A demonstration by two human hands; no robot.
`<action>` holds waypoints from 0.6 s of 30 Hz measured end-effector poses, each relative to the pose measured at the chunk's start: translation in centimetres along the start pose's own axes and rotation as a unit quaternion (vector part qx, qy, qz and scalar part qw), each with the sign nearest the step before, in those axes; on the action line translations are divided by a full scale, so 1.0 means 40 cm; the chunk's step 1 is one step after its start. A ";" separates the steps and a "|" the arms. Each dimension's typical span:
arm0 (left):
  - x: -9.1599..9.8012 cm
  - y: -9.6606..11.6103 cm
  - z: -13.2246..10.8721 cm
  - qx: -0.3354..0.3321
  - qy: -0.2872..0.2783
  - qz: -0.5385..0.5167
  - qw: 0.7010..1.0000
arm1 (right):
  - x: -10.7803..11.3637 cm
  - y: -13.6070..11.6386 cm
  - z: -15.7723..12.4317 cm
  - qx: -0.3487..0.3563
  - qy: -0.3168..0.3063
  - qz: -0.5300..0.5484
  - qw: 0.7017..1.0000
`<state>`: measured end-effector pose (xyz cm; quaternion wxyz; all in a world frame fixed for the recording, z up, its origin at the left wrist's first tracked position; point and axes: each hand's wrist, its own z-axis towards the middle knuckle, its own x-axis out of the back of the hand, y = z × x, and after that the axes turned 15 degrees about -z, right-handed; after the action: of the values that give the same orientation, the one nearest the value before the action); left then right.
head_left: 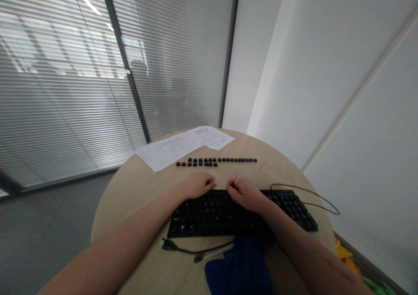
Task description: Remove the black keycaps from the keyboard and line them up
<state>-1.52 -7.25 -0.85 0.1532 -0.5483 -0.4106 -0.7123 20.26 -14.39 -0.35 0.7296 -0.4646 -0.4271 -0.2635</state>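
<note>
A black keyboard (209,219) lies on the round wooden table, with both my forearms reaching over it. At its upper edge rests my left hand (198,185), fingers curled under and partly hidden. My right hand (244,193) is closed in a pinch above the keyboard's top rows. Thin, light wire-like ends of a small tool (237,176) stick up from those fingers; its exact kind is unclear. A dark spot shows between the fingertips, too small to name. Beyond the hands, several black keycaps (200,164) sit in two rows.
Printed papers (173,148) lie at the table's far left. Near the front are a USB plug (168,244) on a black cable, a slim tool with a dark tip (198,258) and a blue cloth (240,271). A cable loop (326,197) passes the right table edge.
</note>
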 end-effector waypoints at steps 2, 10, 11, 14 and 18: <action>-0.002 -0.002 0.001 0.000 0.001 -0.003 1.000 | 0.002 -0.006 -0.001 0.003 0.000 -0.003 1.000; -0.004 -0.006 0.001 -0.006 0.005 -0.018 1.000 | -0.010 -0.005 0.003 0.018 0.011 -0.010 1.000; -0.004 -0.007 0.001 -0.004 0.003 -0.017 1.000 | -0.011 -0.005 0.003 0.018 0.010 -0.012 1.000; -0.006 -0.010 0.001 -0.004 0.003 -0.016 1.000 | -0.011 -0.005 0.003 0.031 0.013 -0.026 0.999; -0.009 -0.015 0.000 -0.009 0.011 -0.013 1.000 | -0.012 -0.003 0.003 0.045 0.021 -0.029 0.998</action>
<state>-1.80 -6.97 -1.44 0.1429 -0.5365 -0.4096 -0.7238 19.88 -14.34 -0.70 0.7505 -0.4132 -0.4364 -0.2748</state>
